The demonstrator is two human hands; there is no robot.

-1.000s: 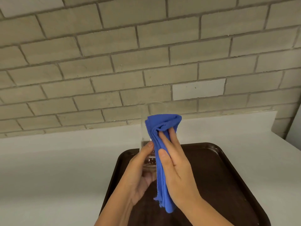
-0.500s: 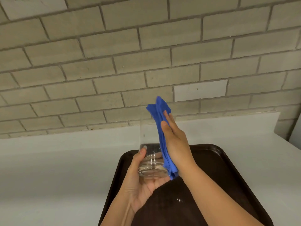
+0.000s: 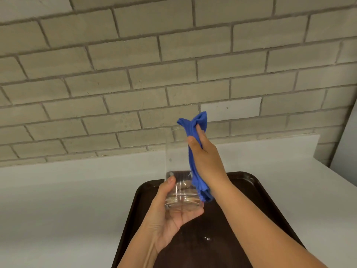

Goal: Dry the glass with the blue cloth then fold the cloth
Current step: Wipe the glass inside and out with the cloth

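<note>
Cloth [image 3: 193,151] bunched narrower | right hand [image 3: 207,161] presses it against glass [image 3: 179,176]

We list the glass [image 3: 178,182]: clear, smooth, glossy, with bright highlights on its thick base and a few droplets on the wall. We list the blue cloth [image 3: 194,149]: soft woven fabric, matt, bunched into folds, its lower edge slightly frayed-looking. We list the tray [image 3: 257,192]: dark brown, seemingly plastic, finely textured with a dull sheen on the raised rim and small shiny wet specks on its floor. We list the counter [image 3: 67,200]: pale, smooth, matt. We list the wall [image 3: 135,64]: painted brick, rough and matt, with recessed grey mortar lines.
</note>
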